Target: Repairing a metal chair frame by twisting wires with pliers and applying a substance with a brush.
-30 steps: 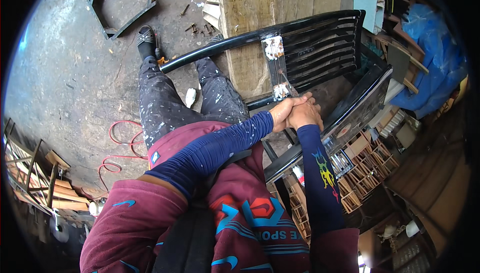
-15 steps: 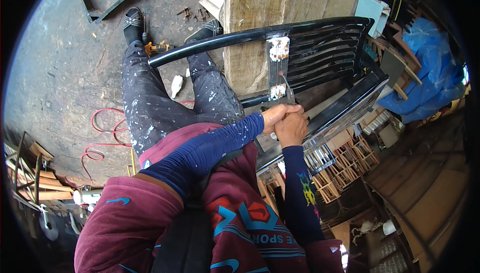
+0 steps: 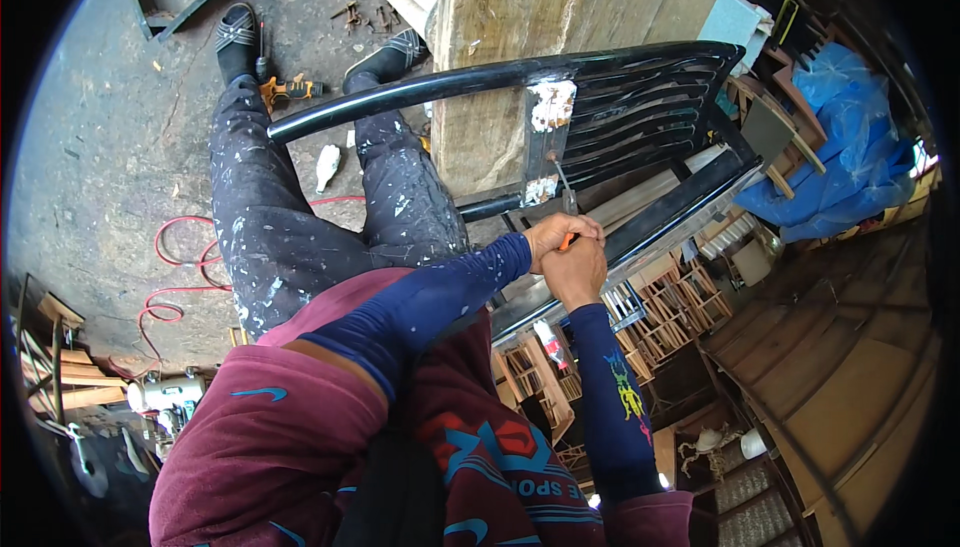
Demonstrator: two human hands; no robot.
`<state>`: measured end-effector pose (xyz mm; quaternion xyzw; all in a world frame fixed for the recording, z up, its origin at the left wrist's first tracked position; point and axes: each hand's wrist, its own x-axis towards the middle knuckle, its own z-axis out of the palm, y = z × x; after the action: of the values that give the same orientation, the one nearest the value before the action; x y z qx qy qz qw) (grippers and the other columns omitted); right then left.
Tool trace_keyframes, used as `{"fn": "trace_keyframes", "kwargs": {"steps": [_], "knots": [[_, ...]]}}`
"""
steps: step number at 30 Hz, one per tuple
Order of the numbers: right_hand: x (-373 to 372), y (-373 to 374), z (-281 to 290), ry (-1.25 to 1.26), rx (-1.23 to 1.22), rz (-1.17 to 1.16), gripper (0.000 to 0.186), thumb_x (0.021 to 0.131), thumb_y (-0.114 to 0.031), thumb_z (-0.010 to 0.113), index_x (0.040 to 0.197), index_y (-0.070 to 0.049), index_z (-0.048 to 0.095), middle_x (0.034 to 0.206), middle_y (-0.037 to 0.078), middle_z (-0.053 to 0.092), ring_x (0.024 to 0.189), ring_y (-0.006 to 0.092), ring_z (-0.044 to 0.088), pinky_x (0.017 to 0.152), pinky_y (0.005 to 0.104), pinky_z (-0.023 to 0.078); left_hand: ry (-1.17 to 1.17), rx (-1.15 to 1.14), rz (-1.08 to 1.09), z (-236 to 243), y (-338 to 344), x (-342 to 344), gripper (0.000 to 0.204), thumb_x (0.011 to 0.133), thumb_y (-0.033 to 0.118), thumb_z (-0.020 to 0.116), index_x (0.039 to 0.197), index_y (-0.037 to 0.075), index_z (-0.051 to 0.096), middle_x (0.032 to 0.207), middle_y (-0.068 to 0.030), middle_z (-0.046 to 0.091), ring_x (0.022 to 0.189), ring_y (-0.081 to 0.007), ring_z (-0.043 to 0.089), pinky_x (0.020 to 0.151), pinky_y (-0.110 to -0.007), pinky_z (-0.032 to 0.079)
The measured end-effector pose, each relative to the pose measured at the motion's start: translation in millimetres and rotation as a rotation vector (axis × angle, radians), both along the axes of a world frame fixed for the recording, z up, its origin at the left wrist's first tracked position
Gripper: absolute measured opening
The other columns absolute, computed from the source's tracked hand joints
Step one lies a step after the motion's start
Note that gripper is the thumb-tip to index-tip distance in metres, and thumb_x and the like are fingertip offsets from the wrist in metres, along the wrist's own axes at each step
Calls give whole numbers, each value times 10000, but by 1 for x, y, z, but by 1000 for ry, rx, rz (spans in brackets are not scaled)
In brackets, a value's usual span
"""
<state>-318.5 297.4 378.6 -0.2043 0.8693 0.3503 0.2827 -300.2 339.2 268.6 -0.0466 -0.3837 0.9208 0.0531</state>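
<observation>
My left hand point(image 3: 552, 235) and my right hand point(image 3: 577, 272) are closed together, one against the other, around a screwdriver point(image 3: 569, 241). A bit of its orange handle shows between the fingers. Its thin shaft runs up to a dark flat crosspiece point(image 3: 545, 143) on a glossy black metal frame point(image 3: 400, 90). The tip appears to meet a small brownish spot there. White, rust-flecked patches point(image 3: 553, 107) mark both ends of the crosspiece. Curved black slats point(image 3: 640, 112) extend to the right of it. Most of the handle is hidden by my hands.
The frame rests partly over a wooden board point(image 3: 490, 7). An orange and black power drill point(image 3: 290, 90), a white bottle point(image 3: 327, 169), scattered screws point(image 3: 350, 17) and a red hose point(image 3: 165, 292) lie on the floor. Blue plastic sheeting point(image 3: 850, 137) is heaped at the right.
The view has shifted, moving the frame and floor objects slightly left. Both hands stay closed on the screwdriver, and more of its orange handle now shows.
</observation>
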Motion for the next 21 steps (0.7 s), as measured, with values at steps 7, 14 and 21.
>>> {"fn": "trace_keyframes", "kwargs": {"steps": [7, 14, 21], "knots": [[-29, 10, -2, -244, -251, -826, 194, 801, -77, 532, 987, -59, 583, 729, 15, 541, 612, 118, 512, 512, 315, 438, -433, -486, -757, 20, -60, -7, 217, 832, 161, 572, 911, 19, 717, 880, -202, 699, 676, -319, 671, 576, -473, 516], [-58, 13, 5, -512, -368, -1527, 61, 790, -93, 469, 771, -119, 521, 590, -8, 456, 449, 115, 403, 382, 322, 336, -418, -910, -1195, 27, -79, -50, 299, 939, 177, 488, 1020, -3, 713, 839, -227, 698, 646, -377, 663, 520, -536, 508], [-41, 38, -24, -1005, -734, -2104, 330, 869, -207, 508, 583, -197, 343, 540, -49, 318, 460, 102, 313, 467, 329, 291, 602, -2131, -1290, -33, -84, -37, 237, 827, 167, 677, 989, 16, 762, 976, -153, 736, 887, -325, 716, 767, -446, 583]]}}
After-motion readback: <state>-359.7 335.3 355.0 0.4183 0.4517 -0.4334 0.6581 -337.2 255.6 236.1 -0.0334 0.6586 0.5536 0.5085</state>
